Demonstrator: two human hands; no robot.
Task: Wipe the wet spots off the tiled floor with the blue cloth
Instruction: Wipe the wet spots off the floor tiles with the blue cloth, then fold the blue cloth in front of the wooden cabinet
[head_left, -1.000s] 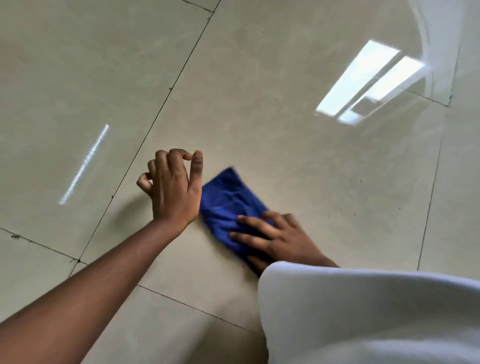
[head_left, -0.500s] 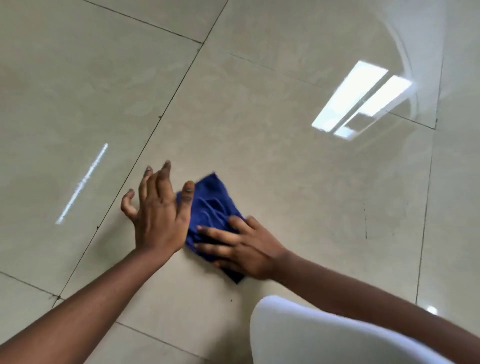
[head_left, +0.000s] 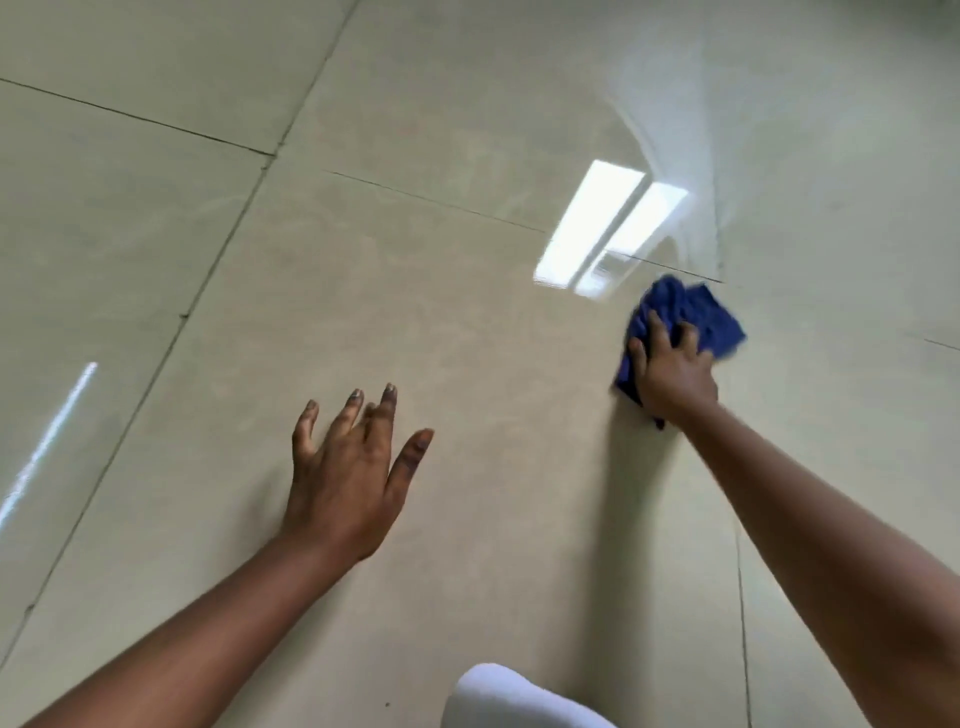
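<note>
I see my right hand (head_left: 672, 371) far out on the right side, with the arm stretched long. It is pressed down on the blue cloth (head_left: 691, 317). The fingers (head_left: 655, 325) are spread over the cloth and curl into it a little, so the hand is holding the cloth against the floor. The cloth is bunched up and crumpled. Most of it sticks out past the fingertips, and a small dark corner pokes out below the wrist.

The cloth lies on the tiled floor (head_left: 467, 312), right next to a thin dark line between two tiles. Just to the left of the cloth is a bright window reflection (head_left: 608, 228), two white bars shining on the glossy tile.

My left hand (head_left: 345, 478) is well apart from the cloth, nearer to me and near the middle of the view. It is open, with all the fingers spread wide, and it holds nothing. I cannot tell if the palm is touching the floor or is just above it.

The floor is pale beige and very shiny. I cannot pick out any wet spots on it. A thin white streak of light (head_left: 49, 441) shows at the far left. At the bottom edge I see a bit of white fabric (head_left: 514, 699).
</note>
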